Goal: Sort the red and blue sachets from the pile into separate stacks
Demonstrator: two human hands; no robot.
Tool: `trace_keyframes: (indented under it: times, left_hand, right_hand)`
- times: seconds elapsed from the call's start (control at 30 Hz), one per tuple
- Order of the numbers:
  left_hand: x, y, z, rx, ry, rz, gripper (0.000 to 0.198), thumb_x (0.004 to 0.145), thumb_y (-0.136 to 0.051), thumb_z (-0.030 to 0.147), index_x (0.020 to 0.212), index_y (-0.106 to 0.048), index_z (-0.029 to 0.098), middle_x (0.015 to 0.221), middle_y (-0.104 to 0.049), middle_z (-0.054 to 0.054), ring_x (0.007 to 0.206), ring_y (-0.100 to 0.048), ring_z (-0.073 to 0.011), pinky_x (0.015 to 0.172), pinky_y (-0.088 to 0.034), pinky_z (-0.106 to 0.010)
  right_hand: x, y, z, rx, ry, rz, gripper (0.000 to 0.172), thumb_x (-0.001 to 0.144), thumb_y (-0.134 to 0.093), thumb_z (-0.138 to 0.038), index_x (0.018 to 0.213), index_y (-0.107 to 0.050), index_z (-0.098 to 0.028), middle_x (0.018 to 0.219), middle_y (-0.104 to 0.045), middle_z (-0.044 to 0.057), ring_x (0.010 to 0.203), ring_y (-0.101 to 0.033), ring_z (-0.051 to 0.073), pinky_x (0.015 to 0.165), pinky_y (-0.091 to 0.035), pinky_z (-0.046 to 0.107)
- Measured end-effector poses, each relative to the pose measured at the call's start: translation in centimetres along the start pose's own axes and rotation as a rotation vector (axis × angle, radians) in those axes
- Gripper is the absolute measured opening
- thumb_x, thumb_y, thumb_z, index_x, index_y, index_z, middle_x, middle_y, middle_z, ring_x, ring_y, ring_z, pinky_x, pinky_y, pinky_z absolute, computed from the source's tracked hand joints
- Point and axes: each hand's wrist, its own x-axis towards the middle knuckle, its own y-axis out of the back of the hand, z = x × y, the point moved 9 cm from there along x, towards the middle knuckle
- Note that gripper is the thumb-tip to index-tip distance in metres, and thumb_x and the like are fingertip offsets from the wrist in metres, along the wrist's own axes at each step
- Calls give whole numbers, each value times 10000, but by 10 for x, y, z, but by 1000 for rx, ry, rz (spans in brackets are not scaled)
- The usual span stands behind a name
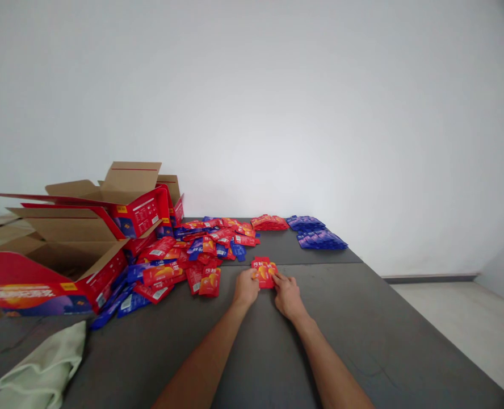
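Observation:
Both my hands meet at a small stack of red sachets [264, 271] lying on the grey table [362, 318]. My left hand [246, 288] is closed on the stack's left edge. On the right edge, my right hand [286, 294] pinches the stack with its fingertips. Just to the left lies a loose heap of red and blue sachets [192, 253]. At the back of the table sit a neat red pile [269, 222] and a neat blue pile [318, 234].
Open red cardboard boxes [64, 250] with raised flaps stand at the left. A pale green cloth [43, 372] lies at the near left corner. The table's right edge drops to a light floor [469, 324]. A white wall is behind.

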Motion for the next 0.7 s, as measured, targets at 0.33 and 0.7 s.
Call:
trace_keyframes:
  times: [0.33,0.7]
  left_hand:
    - [-17,-9,38,528,-338,8,450,755,-507,63,1136,-704,199,1299,-601,-112,1196,-510,-248,1053,-381,-365]
    - [-22,-49,52,428,-447,-190,409,808,-505,122,1157,-695,217,1264,-641,-88,1221,-517,-237,1099,-371,-393]
  right_hand:
    - [-6,11,-11,22,-3,34,513,842,-523,-262,1353,-543,-219,1436,-497,72,1186,-440,301,917,-387,372]
    - [2,2,13,40,-27,-27,528,838,-437,-106,1314,-577,-289,1428,-514,32,1289,-411,248,932,-384,357]
